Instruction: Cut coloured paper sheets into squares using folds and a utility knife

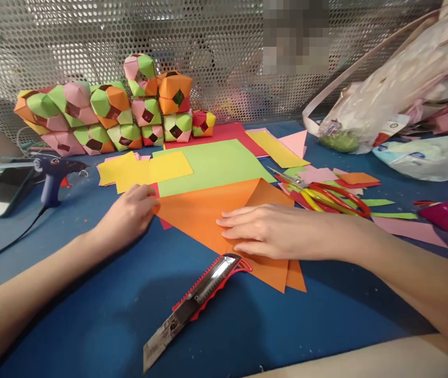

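An orange paper sheet (196,210), folded into a triangle, lies on the blue table (90,315). My right hand (265,231) lies flat on it with fingers stretched out, pressing the fold. My left hand (129,214) pinches the sheet's left corner with curled fingers. A red utility knife (192,304) with its blade out lies just in front of the orange paper, near my right hand.
Green (211,165), yellow (145,170), red and pink sheets lie behind the orange one. Red and yellow scissors (326,197) sit to the right. Several folded paper cubes (129,113) are stacked against the mesh wall. A blue glue gun (56,176) and a phone (1,191) lie left; bags right.
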The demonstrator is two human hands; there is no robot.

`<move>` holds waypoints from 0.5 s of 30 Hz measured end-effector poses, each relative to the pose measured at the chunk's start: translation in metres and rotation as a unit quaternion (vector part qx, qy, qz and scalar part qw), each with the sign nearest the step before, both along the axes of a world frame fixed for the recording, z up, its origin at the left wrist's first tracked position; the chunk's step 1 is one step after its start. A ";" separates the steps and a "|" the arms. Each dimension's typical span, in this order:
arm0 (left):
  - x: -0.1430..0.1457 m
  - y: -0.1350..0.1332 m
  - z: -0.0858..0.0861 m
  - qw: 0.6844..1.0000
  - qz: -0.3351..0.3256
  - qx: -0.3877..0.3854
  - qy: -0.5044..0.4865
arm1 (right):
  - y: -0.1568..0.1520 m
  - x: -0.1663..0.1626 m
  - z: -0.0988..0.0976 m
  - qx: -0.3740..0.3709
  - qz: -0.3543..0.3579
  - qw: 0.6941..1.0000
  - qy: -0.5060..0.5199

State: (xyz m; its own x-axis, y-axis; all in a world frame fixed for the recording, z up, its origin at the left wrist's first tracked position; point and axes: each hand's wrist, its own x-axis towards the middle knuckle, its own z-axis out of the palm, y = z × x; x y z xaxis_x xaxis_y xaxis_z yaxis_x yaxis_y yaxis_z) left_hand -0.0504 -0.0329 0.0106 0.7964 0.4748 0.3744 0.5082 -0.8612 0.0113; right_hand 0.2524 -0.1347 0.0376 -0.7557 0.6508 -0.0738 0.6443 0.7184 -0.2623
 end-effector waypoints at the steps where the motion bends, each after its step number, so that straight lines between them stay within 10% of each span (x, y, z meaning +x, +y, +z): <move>1: 0.007 -0.012 -0.001 1.000 -0.012 -0.004 0.011 | 0.000 -0.001 0.001 0.002 0.000 1.000 0.001; 15: 0.048 -0.070 -0.002 0.989 -0.019 -0.062 0.130 | 0.010 -0.013 0.002 0.053 -0.023 0.997 0.045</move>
State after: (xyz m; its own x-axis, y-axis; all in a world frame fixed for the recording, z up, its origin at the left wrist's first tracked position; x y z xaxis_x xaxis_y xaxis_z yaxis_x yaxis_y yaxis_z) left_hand -0.0021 -0.1034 0.0084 0.8767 0.4714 0.0955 0.4743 -0.8803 -0.0087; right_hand 0.2390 -0.1244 0.0395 -0.7257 0.6850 0.0640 0.6539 0.7157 -0.2452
